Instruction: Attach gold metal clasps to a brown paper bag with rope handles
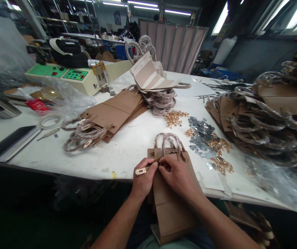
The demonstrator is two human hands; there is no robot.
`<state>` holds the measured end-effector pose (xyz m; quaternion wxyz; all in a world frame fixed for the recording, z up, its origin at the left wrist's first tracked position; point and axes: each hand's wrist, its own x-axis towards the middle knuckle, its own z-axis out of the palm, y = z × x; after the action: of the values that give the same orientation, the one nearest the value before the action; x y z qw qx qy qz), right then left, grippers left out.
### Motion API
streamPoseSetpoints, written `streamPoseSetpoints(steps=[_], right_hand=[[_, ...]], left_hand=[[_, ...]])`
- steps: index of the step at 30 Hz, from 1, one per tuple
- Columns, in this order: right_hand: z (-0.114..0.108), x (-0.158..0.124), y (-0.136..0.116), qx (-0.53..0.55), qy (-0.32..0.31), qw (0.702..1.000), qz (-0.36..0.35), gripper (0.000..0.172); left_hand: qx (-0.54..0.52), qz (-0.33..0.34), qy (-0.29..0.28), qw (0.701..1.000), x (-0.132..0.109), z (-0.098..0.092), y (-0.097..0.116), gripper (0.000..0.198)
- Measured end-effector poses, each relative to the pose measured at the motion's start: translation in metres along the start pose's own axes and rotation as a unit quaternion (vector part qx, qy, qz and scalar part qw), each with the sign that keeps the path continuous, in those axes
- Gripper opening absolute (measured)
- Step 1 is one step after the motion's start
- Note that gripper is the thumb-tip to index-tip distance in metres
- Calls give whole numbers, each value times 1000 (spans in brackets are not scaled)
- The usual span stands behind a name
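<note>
A brown bag panel piece [173, 207] with plastic-wrapped handles [171, 141] lies over the table edge in front of me, its lower part hanging towards my lap. My left hand [145, 180] is closed on a narrow brown strap [151, 167] at the panel's upper left. The strap's end carries a gold slotted metal plate [140, 171], which sticks out to the left over my thumb side. Beside it my right hand [174, 173] is pinched at the strap's other end, touching the panel. What lies between those right fingertips is hidden.
Gold fittings [173, 118] and grey metal plates [202, 136] lie in loose heaps to the right. Stacked brown bag pieces [114, 110] lie left, with a larger pile [265, 114] right. A green-panelled machine [67, 76], tape roll [50, 121] and dark folder [10, 143] occupy the left side.
</note>
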<state>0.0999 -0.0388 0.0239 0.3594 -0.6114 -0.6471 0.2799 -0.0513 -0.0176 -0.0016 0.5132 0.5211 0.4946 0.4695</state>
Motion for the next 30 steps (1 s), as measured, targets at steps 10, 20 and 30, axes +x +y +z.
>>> streamPoseSetpoints(steps=[10, 20, 30], right_hand=[[6, -3, 2, -16, 27, 999, 8, 12], [15, -12, 19, 86, 107, 990, -30, 14], [22, 0, 16, 35, 122, 989, -73, 17]], left_hand=[[-30, -20, -3, 999, 1, 3, -5, 22], [-95, -48, 3, 994, 1, 3, -9, 25], [-26, -28, -1, 999, 5, 1, -8, 30]])
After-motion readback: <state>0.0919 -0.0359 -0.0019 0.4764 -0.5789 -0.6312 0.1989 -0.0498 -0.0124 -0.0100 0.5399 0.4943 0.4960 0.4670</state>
